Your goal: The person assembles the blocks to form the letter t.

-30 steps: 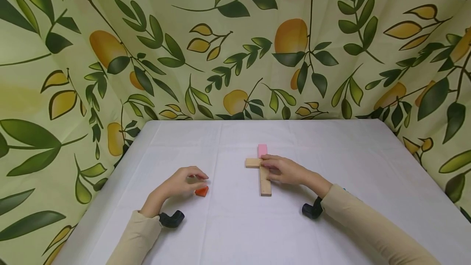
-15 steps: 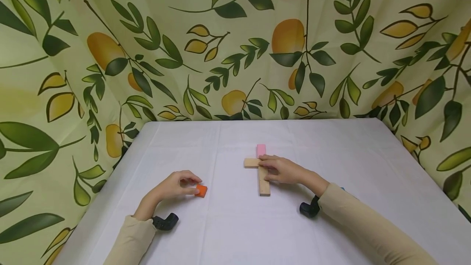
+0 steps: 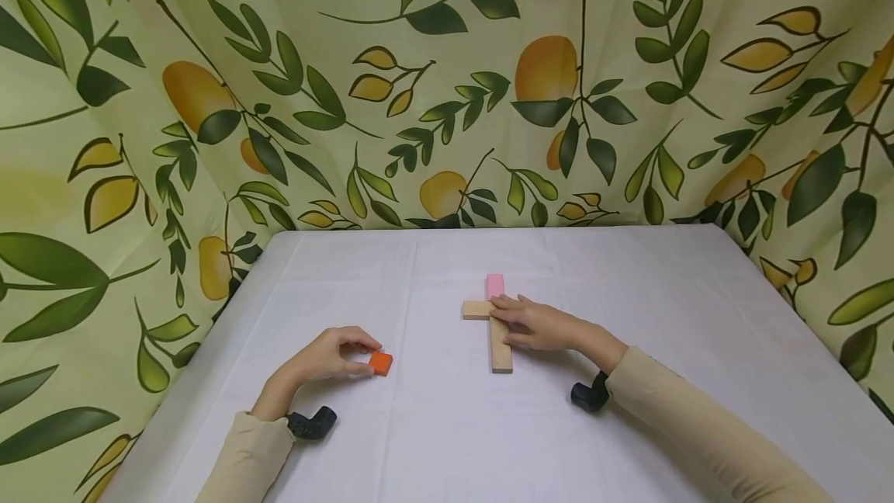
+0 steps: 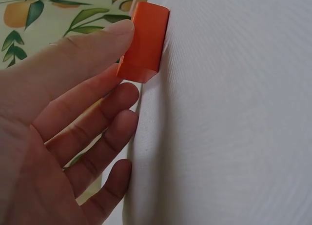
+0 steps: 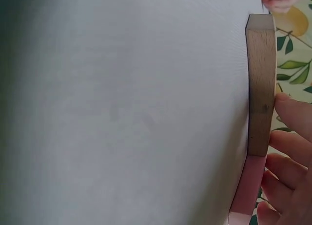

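On the white table, my left hand [image 3: 335,355] pinches a small orange block [image 3: 380,363] between thumb and forefinger. The left wrist view shows the thumb on one face of the orange block [image 4: 144,42]; the other fingers hang loosely bent below. Farther right, my right hand [image 3: 541,323] rests its fingertips on a long wooden block [image 3: 500,348]. A short wooden block [image 3: 476,310] juts leftward near the long block's far end. Beyond lies a pink block [image 3: 495,285], end to end with the long one. My right fingers partly hide where these blocks meet.
A black device [image 3: 313,423] sits at the left wrist, and another black device [image 3: 590,393] at the right. White cloth covers the table [image 3: 433,441]. Behind it hangs a curtain [image 3: 447,84] printed with leaves and fruit.
My left hand has come down to the orange block, taken it between thumb and finger, and turned it slightly. My right hand stays at the wooden blocks.
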Tool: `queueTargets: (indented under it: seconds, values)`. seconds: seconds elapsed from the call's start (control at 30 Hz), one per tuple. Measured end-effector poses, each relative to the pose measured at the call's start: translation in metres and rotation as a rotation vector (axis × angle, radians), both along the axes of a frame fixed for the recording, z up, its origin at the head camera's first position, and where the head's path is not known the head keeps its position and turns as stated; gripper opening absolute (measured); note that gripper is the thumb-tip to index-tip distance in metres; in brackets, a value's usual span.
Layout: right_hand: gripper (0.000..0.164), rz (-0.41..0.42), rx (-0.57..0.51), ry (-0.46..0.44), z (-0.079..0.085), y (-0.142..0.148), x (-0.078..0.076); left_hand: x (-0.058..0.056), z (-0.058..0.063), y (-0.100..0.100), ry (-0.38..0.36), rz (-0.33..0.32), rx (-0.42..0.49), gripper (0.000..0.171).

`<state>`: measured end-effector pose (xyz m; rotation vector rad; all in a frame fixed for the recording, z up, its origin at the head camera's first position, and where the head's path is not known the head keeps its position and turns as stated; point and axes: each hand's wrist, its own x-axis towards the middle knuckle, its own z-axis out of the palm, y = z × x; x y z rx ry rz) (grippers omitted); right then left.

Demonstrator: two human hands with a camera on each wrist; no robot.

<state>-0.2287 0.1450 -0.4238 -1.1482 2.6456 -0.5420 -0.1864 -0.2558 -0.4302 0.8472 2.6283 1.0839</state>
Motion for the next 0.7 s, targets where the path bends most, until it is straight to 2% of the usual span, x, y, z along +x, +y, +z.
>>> queueTargets:
  seconds: [0.33, 0.7]
  values:
    - [0.057, 0.010, 0.059, 0.034, 0.0007, 0.0002, 0.0022, -0.0005, -0.0005, 0.0014, 0.000, -0.015, -0.003, 0.032]
    - [0.051, 0.040, 0.027, 0.068, 0.0014, 0.0016, -0.0001, -0.0013, -0.0032, -0.0005, 0.010, -0.007, 0.000, 0.032]
